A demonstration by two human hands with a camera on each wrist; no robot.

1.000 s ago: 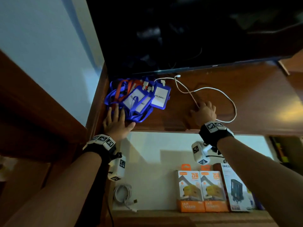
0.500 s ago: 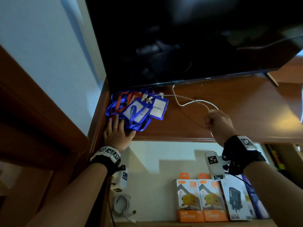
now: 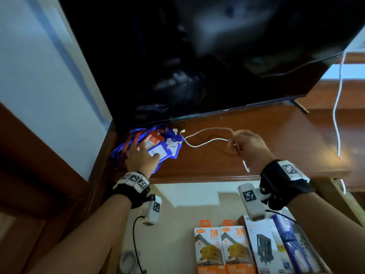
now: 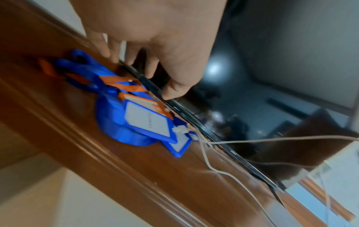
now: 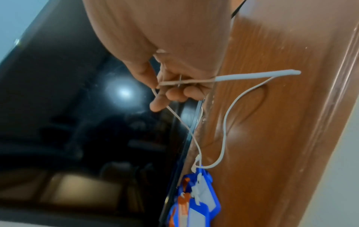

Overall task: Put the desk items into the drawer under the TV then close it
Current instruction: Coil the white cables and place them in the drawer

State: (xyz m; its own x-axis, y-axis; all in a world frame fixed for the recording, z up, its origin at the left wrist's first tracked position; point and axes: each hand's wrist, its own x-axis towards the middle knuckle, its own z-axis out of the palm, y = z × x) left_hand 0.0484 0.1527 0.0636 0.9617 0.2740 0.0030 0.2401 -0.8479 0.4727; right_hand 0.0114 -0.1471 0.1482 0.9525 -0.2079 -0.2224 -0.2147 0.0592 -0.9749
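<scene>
Right hand [image 3: 248, 147], frame centre-right, pinches white cable [image 3: 205, 144]; cable runs leftward across desk top [image 3: 276, 135] toward lanyard pile [image 3: 158, 147]. Left hand [image 3: 141, 157], fingers spread flat, rests on pile, centre-left, below TV [image 3: 197, 56]. Drawer [image 3: 177, 204] open beneath both hands.

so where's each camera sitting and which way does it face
Head: worn on the head, looks forward and down at the desk under the TV; both forearms show, left hand on the lanyard pile, right hand gripping the white cable.
Left wrist: looks along the left hand's fingers toward the pile.
Right wrist: looks along the right hand's fingers curled round the cable.
All three share cable, pile and TV.
</scene>
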